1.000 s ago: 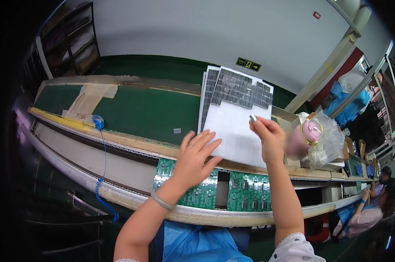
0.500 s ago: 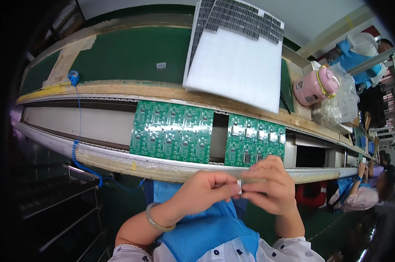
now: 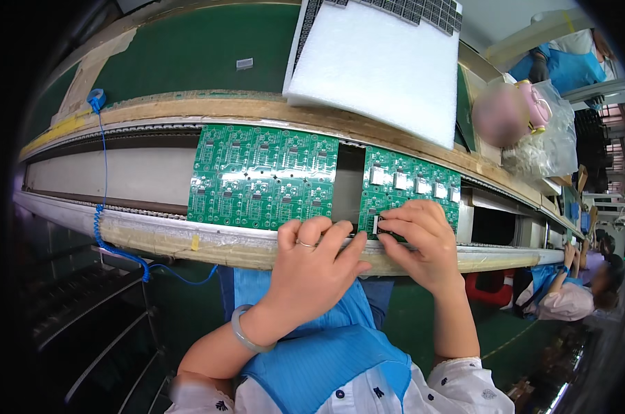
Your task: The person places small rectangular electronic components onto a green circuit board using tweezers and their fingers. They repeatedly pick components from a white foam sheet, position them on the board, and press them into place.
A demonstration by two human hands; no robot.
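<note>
Over the near-left corner of the right-hand green circuit board (image 3: 412,169), my right hand (image 3: 423,241) pinches a small digit display (image 3: 377,225) with a white side and dark face, down at the board's surface. Several similar displays, bright with glare, sit in the board's far row; my fingers hide much of the near row. My left hand (image 3: 316,265), with a ring and a bangle, lies over the near rail, its fingers bent and apart. It holds nothing, and its index fingertip is beside that board's near-left corner. A second circuit board (image 3: 264,176) lies to the left.
Both boards span the conveyor rails (image 3: 140,231). Beyond stands a white foam sheet (image 3: 374,69) with rows of dark displays at its top. A small pale piece (image 3: 245,63) lies on the green bench. A coiled blue cord (image 3: 100,231) hangs left; a pink container (image 3: 505,114) stands right.
My hands have parted and moved forward from in front of the rail. The right one has brought the display down to the board, while the left has let go of it.
</note>
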